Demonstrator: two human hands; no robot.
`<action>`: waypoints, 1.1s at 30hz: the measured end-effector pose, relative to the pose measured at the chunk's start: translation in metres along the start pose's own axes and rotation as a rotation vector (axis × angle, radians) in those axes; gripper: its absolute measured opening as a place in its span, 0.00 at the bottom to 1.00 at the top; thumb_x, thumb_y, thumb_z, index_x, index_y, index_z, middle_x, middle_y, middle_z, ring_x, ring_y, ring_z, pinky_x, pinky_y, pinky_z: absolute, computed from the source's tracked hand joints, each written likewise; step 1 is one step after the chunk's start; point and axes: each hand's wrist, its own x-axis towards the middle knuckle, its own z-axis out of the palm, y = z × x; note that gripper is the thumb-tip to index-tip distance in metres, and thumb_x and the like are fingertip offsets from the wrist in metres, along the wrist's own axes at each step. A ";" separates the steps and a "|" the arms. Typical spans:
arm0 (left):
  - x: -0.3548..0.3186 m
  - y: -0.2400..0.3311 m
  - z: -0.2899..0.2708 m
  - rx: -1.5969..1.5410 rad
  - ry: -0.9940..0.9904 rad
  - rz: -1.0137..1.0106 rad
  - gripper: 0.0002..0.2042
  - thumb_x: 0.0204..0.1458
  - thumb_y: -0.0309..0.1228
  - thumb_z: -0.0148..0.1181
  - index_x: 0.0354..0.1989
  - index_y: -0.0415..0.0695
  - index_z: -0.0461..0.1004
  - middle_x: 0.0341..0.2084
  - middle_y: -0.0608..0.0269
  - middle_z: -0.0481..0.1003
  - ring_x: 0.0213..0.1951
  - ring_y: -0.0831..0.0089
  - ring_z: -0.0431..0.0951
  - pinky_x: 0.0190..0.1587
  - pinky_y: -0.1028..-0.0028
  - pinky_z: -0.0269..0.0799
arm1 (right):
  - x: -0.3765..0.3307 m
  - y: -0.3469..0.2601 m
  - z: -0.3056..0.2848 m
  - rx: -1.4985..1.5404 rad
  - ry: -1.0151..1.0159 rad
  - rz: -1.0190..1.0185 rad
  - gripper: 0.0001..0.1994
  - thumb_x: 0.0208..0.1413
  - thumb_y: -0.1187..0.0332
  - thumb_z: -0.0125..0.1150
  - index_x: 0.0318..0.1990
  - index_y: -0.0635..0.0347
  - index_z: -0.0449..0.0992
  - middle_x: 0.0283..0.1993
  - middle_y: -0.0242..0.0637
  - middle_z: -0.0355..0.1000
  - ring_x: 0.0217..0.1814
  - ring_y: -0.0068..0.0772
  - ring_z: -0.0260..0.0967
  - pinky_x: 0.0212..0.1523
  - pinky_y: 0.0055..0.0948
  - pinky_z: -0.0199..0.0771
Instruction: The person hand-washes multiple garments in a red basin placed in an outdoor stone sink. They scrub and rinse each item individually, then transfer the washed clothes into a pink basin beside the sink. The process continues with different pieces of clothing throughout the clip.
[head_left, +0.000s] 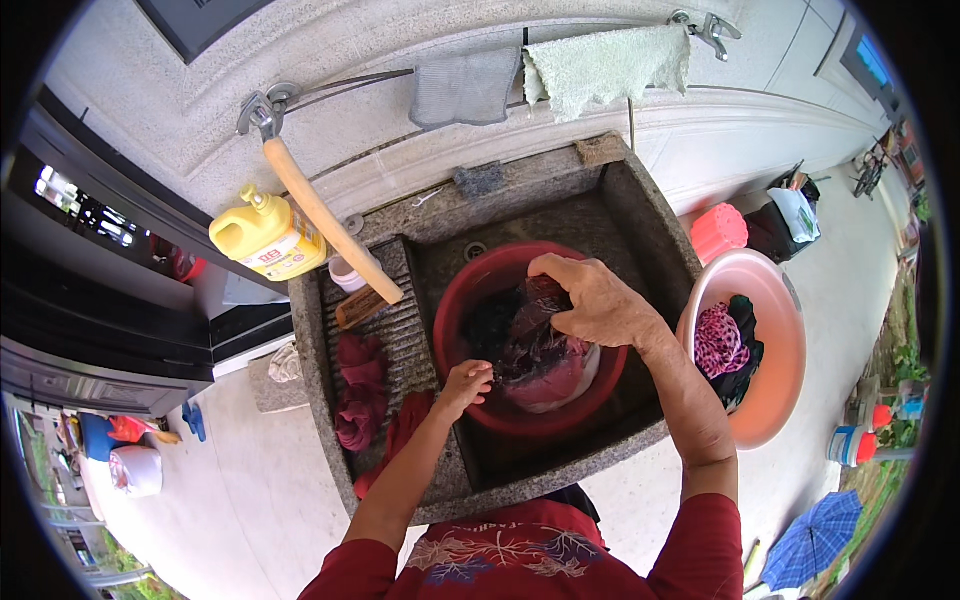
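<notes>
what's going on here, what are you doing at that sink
A person's right hand grips a dark red cloth bunched up from a red basin, which sits inside a stone sink. The left hand is curled near the basin's left side; whether it holds anything is unclear. A maroon cloth lies on the sink's ribbed part, and a pink tub to the right holds spotted pink and black fabric.
</notes>
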 end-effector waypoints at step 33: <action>-0.046 0.095 0.037 -1.348 -0.644 0.028 0.13 0.56 0.26 0.42 0.44 0.32 0.69 0.45 0.50 0.73 0.45 0.61 0.75 0.48 0.66 0.73 | 0.014 0.021 -0.013 1.089 0.628 0.034 0.23 0.41 0.86 0.54 0.47 0.57 0.65 0.31 0.36 0.71 0.30 0.25 0.71 0.31 0.23 0.74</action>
